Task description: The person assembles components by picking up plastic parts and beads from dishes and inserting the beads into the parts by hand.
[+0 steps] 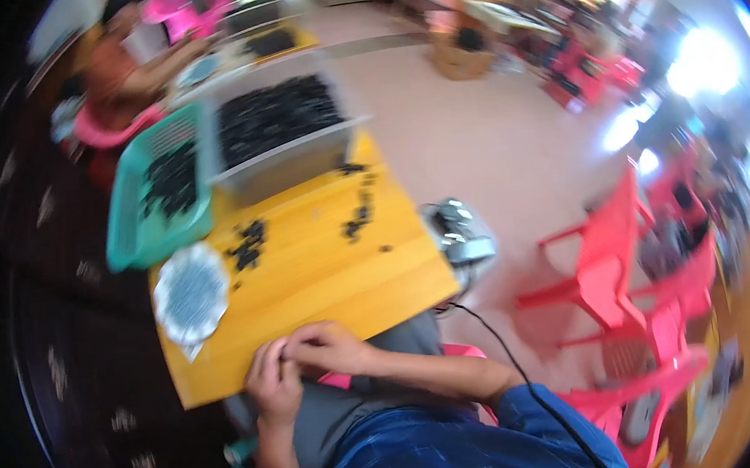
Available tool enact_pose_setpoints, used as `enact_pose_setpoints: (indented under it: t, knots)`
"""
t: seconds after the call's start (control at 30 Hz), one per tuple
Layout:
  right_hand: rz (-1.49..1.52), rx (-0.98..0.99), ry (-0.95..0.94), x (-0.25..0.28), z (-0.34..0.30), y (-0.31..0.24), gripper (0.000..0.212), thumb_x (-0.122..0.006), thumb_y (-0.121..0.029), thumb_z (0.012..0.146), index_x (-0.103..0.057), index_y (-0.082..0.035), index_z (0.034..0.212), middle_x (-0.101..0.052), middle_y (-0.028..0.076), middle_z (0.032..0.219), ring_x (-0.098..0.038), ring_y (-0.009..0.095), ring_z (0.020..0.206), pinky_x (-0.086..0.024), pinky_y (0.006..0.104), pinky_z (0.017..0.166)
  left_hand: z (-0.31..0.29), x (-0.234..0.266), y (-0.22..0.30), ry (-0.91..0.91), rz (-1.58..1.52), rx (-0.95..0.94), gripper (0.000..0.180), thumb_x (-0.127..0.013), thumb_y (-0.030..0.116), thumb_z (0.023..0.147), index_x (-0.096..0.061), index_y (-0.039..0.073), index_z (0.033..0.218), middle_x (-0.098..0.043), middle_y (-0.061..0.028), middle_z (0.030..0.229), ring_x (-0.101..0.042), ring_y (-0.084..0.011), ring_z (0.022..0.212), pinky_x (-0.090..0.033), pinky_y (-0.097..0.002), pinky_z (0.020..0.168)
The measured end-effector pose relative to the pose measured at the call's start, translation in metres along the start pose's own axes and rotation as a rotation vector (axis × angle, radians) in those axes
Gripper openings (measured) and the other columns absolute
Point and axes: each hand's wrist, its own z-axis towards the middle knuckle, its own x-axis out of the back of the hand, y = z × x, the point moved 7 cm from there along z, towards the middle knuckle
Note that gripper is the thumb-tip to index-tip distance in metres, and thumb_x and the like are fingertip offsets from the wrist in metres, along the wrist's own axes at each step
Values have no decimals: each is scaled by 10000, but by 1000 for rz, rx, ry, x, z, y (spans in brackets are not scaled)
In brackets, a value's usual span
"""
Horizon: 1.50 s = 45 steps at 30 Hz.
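My left hand (273,384) and my right hand (326,349) meet at the near edge of the yellow wooden table (343,271). Their fingers are pinched together, and whatever lies between them is too small and hidden to make out. Left of my hands stands a white scalloped dish (165,311) filled with small grey-blue pieces (193,290). Small black parts (249,246) lie in a loose pile beyond the dish. Farther right, more black parts (359,216) form a ragged line, with a single one apart from it.
At the table's far side are a green basket (122,225) and a translucent bin (280,178), both holding black parts. A grey device (462,232) stands off the right edge; a black cable (523,367) passes my right arm. Red plastic chairs (603,261) stand right. Another person (120,73) sits far left.
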Motion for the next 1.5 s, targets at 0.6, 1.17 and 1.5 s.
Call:
enact_pose_setpoints:
  t: [0.6,1.17,1.5]
  knots:
    - [-290,132,33,-12,91,-83,214,-593,-183,967,-647,14,903,-693,51,789,-646,106,686,-514,267,617,0,37,-29,214,-127,214,566,-740,42,778,-528,19,1302,-668,-140,1088,-692,-250,759,-550,-344,675]
    - [205,446,-246,-76,73,-277,252,-615,-203,958,-627,10,1093,-671,71,952,-619,120,894,-487,262,808,2,19,-22,18,-1,99,50,-664,50,838,-687,17,867,-694,-135,838,-683,-295,798,-548,-346,715]
    - [510,671,-468,-92,-33,-329,168,-651,-179,915,-654,-22,975,-673,91,887,-619,132,771,-500,258,711,-6,1,-28,-71,-43,55,106,-657,116,867,-680,39,936,-679,-128,860,-671,-323,792,-540,-396,676]
